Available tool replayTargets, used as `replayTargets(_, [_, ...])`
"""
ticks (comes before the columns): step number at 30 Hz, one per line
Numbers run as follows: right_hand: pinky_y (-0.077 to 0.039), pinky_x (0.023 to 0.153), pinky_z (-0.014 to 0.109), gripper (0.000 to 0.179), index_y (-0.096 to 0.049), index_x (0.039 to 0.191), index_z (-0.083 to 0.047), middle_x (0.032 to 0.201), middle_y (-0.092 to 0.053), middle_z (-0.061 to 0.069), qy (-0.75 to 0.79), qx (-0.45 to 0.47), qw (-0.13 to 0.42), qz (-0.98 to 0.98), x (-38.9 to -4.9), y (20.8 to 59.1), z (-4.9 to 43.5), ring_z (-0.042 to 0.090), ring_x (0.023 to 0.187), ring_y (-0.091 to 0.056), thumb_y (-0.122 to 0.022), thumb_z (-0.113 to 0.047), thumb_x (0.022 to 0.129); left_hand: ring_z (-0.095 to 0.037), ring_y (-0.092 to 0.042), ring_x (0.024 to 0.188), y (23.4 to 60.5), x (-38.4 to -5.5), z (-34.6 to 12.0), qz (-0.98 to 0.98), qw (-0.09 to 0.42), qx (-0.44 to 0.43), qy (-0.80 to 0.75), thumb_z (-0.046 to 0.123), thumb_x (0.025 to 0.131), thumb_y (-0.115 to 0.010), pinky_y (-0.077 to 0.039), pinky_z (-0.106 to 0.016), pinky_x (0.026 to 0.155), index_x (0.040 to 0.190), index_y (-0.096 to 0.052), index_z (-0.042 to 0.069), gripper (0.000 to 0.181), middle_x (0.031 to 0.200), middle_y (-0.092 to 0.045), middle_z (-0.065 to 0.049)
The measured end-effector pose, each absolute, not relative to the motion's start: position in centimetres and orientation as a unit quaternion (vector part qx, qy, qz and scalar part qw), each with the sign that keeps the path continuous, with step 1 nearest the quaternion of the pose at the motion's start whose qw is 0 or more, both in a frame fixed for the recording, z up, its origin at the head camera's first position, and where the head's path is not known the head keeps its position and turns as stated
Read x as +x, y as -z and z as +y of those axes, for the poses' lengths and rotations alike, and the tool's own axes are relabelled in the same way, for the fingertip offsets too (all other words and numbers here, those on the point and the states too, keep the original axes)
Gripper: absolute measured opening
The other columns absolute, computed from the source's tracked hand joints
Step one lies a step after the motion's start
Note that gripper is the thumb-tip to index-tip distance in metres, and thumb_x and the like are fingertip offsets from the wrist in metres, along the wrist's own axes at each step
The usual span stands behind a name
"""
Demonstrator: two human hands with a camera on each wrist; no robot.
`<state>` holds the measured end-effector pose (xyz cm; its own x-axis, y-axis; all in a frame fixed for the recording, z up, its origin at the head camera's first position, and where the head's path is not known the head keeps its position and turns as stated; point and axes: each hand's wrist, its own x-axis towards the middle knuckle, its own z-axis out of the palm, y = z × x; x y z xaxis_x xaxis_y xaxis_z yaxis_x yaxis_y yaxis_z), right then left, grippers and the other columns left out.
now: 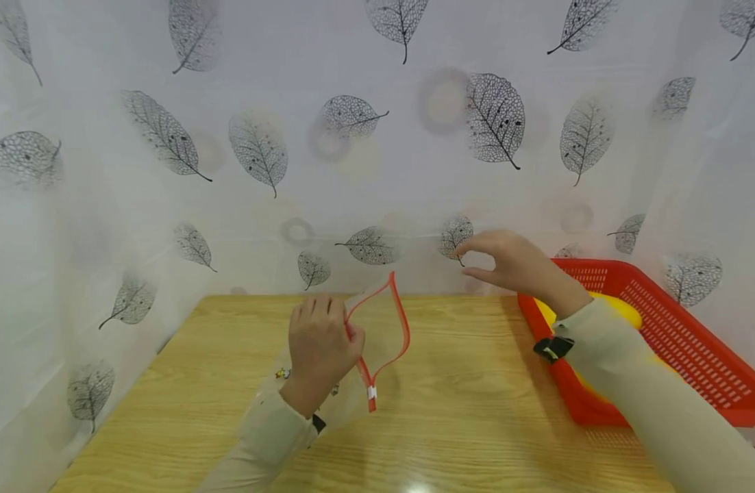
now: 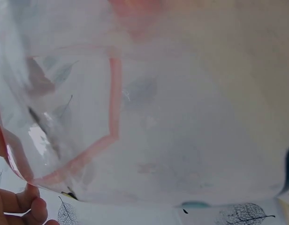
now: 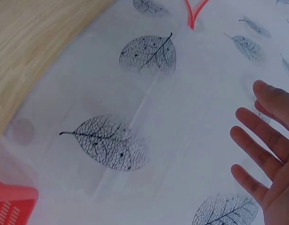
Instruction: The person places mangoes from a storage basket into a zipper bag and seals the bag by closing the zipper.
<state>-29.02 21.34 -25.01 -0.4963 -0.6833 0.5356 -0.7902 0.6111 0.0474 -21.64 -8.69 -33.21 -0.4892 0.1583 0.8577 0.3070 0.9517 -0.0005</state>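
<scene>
A clear zip bag with a red seal strip and a white slider hangs over the table, its mouth spread apart. My left hand grips the bag by one side of its red-edged mouth. Seen from the left wrist, the see-through bag fills most of the view, and curled fingers show at its lower left edge. My right hand is raised in the air between the bag and the red basket, thumb apart from the fingers, holding nothing. The right wrist view shows its fingers spread and loosely bent.
A red plastic basket stands at the right of the wooden table, with yellow items inside, partly hidden by my right arm. Behind the table hangs a whitish curtain printed with dark leaves.
</scene>
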Motion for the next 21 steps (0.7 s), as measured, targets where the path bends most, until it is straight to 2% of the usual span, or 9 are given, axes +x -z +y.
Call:
replayTargets(13, [-0.044,0.096,0.053,0.035,-0.063,0.115,-0.004,0.112,-0.066,0.016,-0.130,0.242,0.153,-0.949,-30.5,24.9,28.2,0.035,0.109,-0.058,-0.069,-0.015,0.082,-0.027,-0.052,0.065,33.4,-21.6,-8.6,-0.861,0.486,-0.128,0.078,0.014,0.059,-0.063,-0.044,-0.037,0.062,0.059,-0.045,0.008,0.018,0.065,-0.055,-0.009])
replayTargets(21, [-0.045,0.092,0.056,0.035,-0.063,0.114,-0.004,0.111,-0.066,0.019,-0.141,0.201,0.126,-0.961,-31.3,26.3,31.2,0.036,0.106,-0.058,-0.067,-0.022,0.085,-0.026,-0.050,0.062,33.4,-21.6,-8.5,-0.872,0.466,-0.123,0.080,0.013,0.060,-0.065,-0.043,-0.036,0.062,0.057,-0.044,0.009,0.022,0.061,-0.051,-0.006])
